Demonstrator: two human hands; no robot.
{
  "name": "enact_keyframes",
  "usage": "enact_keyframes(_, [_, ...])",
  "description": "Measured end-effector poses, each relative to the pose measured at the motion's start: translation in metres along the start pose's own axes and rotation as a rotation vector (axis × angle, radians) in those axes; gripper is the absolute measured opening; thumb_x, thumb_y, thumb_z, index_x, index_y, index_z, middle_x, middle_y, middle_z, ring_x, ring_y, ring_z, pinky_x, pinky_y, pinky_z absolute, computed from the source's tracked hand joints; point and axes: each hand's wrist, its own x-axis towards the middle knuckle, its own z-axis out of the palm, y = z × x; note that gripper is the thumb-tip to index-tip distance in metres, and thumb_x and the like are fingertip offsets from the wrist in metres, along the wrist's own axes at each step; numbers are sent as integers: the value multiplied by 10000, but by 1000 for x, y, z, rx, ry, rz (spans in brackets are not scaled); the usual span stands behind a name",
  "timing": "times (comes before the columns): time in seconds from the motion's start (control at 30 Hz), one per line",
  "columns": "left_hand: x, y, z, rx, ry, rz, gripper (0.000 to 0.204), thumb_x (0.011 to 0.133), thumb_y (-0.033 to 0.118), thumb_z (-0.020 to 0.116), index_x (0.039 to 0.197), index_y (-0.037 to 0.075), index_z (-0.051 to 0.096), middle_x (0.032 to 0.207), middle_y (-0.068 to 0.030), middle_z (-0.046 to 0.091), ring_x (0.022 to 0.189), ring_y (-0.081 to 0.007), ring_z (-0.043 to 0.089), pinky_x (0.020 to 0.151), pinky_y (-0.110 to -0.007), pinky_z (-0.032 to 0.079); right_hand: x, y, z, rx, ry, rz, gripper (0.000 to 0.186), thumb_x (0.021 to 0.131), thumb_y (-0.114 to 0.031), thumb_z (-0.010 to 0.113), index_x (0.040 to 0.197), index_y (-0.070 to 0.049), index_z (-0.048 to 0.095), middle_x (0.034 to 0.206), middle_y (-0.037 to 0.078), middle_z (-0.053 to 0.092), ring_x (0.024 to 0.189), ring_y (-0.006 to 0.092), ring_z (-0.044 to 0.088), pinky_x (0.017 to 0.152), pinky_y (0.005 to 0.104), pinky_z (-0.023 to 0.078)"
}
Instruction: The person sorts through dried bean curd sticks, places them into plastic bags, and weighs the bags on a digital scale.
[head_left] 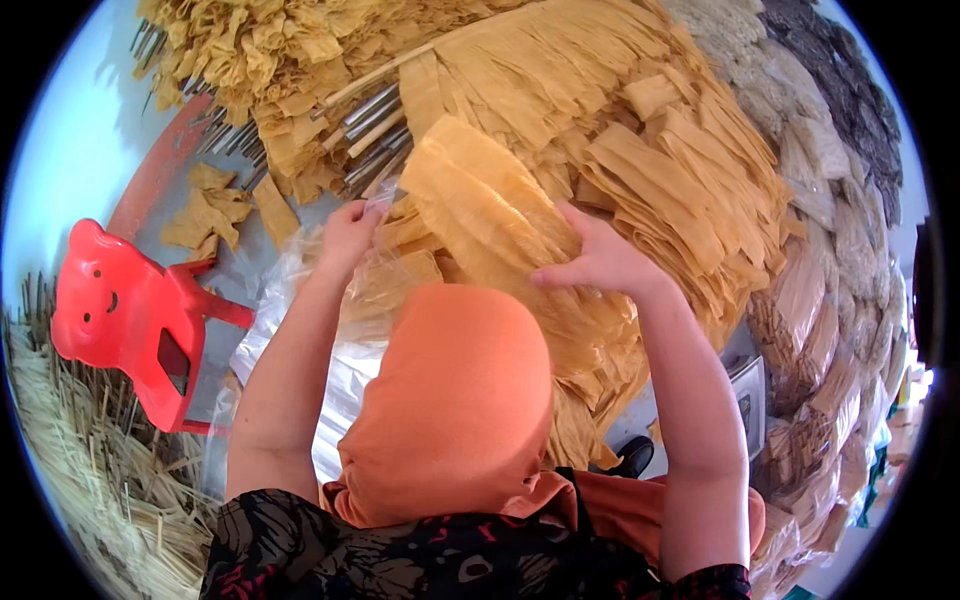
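My left hand [350, 235] is closed on the upper edge of a clear plastic bag [285, 305], left of centre. My right hand [585, 250] grips a stack of flat, wrinkled yellow-tan sheets [470, 190], thumb bent inward over its surface. The stack slants up from my right hand toward the top of the bag, with more sheets under it. Below both hands, a rounded expanse of orange fabric [445, 390] fills the lower middle and covers part of the bag and sheets.
Large piles of similar sheets [680, 190] lie ahead and right, with metal and wooden rods [370, 125] among them. A red plastic stool [135, 310] with a smiling face stands left, near straw-like sticks [110, 470]. Stacked bagged bundles [820, 340] line the right side. A dark shoe [630, 458] shows below.
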Motion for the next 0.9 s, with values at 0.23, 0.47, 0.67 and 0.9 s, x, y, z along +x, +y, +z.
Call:
enact_keyframes(0.23, [-14, 13, -3, -265, 165, 53, 252, 943, 270, 629, 1042, 53, 710, 821, 53, 628, 716, -36, 529, 621, -213, 424, 62, -27, 2, -120, -493, 85, 852, 693, -239, 829, 1412, -23, 425, 1244, 119, 619, 1130, 183, 579, 965, 311, 450])
enact_keyframes(0.47, [-15, 10, -10, 17, 248, 209, 267, 909, 271, 662, 946, 10, 701, 727, -11, 620, 690, -107, 552, 646, -265, 455, 77, -57, 10, -149, -666, 318, 835, 702, -188, 818, 1424, -73, 414, 1199, 108, 643, 1088, 157, 603, 925, 307, 479])
enact_keyframes(0.67, [-41, 39, -14, 524, 346, 371, 198, 894, 246, 653, 956, 62, 692, 809, -84, 641, 701, -193, 611, 661, -306, 478, 95, -36, 3, 21, -746, 314, 837, 696, -145, 822, 1425, -81, 416, 1235, 100, 630, 1093, 152, 607, 898, 295, 493])
enact_keyframes(0.9, [-63, 46, -31, 622, 207, 522, 177, 840, 109, 645, 996, 39, 692, 856, -125, 620, 747, -290, 638, 671, -374, 504, 112, -51, 10, -203, -725, 197, 798, 640, -137, 842, 1355, -63, 494, 1208, 109, 641, 1111, 193, 594, 925, 326, 480])
